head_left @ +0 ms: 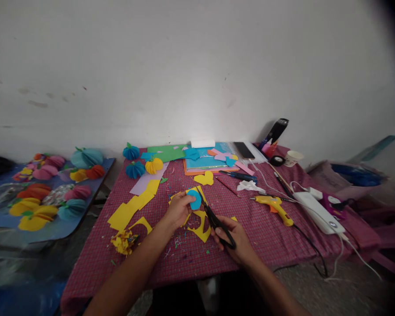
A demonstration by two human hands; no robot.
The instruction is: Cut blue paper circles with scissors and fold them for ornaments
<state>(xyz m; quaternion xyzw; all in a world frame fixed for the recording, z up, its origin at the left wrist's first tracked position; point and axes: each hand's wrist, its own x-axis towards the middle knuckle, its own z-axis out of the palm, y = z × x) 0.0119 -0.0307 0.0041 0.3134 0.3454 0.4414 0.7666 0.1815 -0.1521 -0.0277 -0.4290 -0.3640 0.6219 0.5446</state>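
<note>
My left hand (pixel 178 210) pinches a blue paper circle (pixel 195 200) laid against yellow paper (pixel 193 192), just above the table. My right hand (pixel 233 239) grips black-handled scissors (pixel 214 220), whose blades point up-left and meet the edge of the blue circle. Below the scissors lies a yellow offcut (pixel 200 228) with a curved hole. Both hands hover over the red checked tablecloth (pixel 266 232).
Yellow paper strips (pixel 131 208) and a heap of scraps (pixel 123 241) lie to the left. A yellow glue gun (pixel 276 206), a white power strip (pixel 319 213) and cables sit on the right. Coloured sheets (pixel 204 162) and paper balls (pixel 134 169) lie at the back. A board of paper fruits (pixel 46 193) stands left.
</note>
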